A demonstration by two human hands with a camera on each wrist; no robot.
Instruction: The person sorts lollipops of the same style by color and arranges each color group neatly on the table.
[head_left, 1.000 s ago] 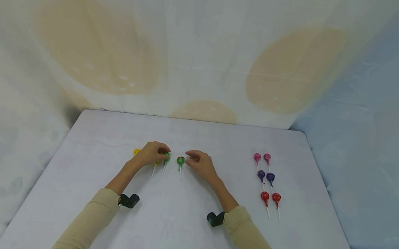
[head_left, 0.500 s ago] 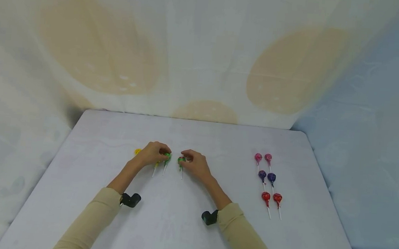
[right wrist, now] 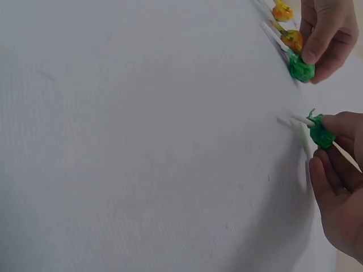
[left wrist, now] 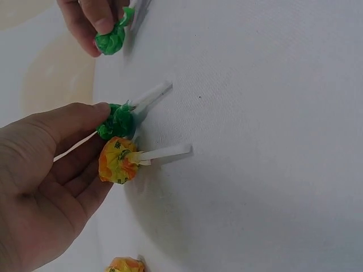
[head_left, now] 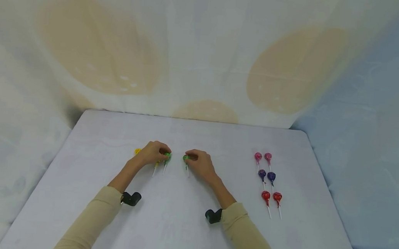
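On the white table [head_left: 192,232] my left hand [head_left: 164,153] rests with thumb and curled fingers pinching the head of a green lollipop [head_left: 167,157] [left wrist: 119,122], which lies beside an orange-yellow lollipop [left wrist: 116,160] under the same hand. My right hand [head_left: 188,157] pinches the head of a second green lollipop [head_left: 186,158] [right wrist: 321,133], whose white stick points toward me. In the right wrist view its stick casts a shadow on the table, so it seems slightly raised. The two hands are a short gap apart.
Another yellow lollipop [head_left: 137,151] lies just left of my left hand. At the right of the table lie pairs of pink lollipops [head_left: 263,157], purple lollipops [head_left: 266,176] and red lollipops [head_left: 271,197]. A pale cloth backdrop rises behind the table.
My right hand moved left onto the second green lollipop, closed its fingers on the head and shifted it slightly right. The left hand has stayed put.
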